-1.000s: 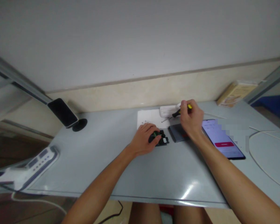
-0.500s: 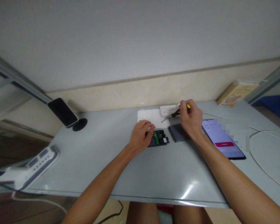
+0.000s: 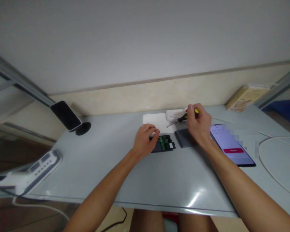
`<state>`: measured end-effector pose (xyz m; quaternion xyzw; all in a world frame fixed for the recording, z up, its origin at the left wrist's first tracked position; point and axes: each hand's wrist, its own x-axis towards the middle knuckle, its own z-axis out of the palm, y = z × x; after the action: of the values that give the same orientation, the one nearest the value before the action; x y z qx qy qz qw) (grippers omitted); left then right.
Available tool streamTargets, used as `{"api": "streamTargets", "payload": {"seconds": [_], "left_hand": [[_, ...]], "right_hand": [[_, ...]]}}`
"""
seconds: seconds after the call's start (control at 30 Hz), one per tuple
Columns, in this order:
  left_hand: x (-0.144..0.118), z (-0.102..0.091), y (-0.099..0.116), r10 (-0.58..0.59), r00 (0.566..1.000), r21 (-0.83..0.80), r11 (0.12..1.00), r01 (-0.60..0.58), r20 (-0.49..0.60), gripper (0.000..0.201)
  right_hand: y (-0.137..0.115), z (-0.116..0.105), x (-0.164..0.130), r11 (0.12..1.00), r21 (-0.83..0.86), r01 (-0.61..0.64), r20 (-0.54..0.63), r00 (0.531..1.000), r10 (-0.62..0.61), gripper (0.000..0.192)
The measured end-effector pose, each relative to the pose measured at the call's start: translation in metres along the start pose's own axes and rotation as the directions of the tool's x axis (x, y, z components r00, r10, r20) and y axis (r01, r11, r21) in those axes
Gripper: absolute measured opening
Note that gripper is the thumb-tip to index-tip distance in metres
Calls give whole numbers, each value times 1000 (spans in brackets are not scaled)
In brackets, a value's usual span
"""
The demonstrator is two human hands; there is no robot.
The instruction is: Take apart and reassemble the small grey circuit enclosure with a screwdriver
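Head | green circuit board (image 3: 164, 142) bare in black case | left hand (image 3: 145, 141) touching

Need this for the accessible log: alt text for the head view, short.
Seen from above, a person's left hand rests on an opened device showing a green circuit board, while the right hand holds a yellow-handled screwdriver above a grey cover. A lit phone lies to the right on the grey table.

The left hand (image 3: 144, 140) is sliding off the circuit board (image 3: 164, 142), now gripping its left end, leaving the green face exposed.
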<state>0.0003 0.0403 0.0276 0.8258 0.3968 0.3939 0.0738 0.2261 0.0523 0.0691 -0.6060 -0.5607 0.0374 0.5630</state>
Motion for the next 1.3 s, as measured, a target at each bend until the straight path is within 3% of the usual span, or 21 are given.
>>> {"api": "streamTargets", "payload": {"seconds": [0.1, 0.3, 0.43, 0.7, 0.93, 1.3], "left_hand": [[0, 1, 1, 7, 1000, -8, 1000, -7, -11, 19], [-1, 4, 1, 25, 999, -14, 1000, -25, -48, 16], [0, 3, 1, 32, 999, -12, 999, -32, -36, 8], [1, 2, 0, 70, 997, 19, 997, -69, -33, 12], [1, 1, 2, 83, 995, 27, 996, -81, -61, 11], [0, 3, -2, 86, 995, 0, 996, -86, -57, 11]], "right_hand": [[-2, 0, 2, 993, 118, -26, -29, 999, 29, 40], [-9, 3, 1, 938, 309, -159, 66, 987, 146, 46], [-13, 4, -1, 930, 330, -161, 66, 987, 147, 47], [-6, 6, -2, 931, 327, -159, 96, 986, 135, 45], [-9, 5, -1, 925, 347, -156, 53, 988, 146, 45], [-12, 9, -2, 842, 444, -305, 103, 951, 290, 46]]}}
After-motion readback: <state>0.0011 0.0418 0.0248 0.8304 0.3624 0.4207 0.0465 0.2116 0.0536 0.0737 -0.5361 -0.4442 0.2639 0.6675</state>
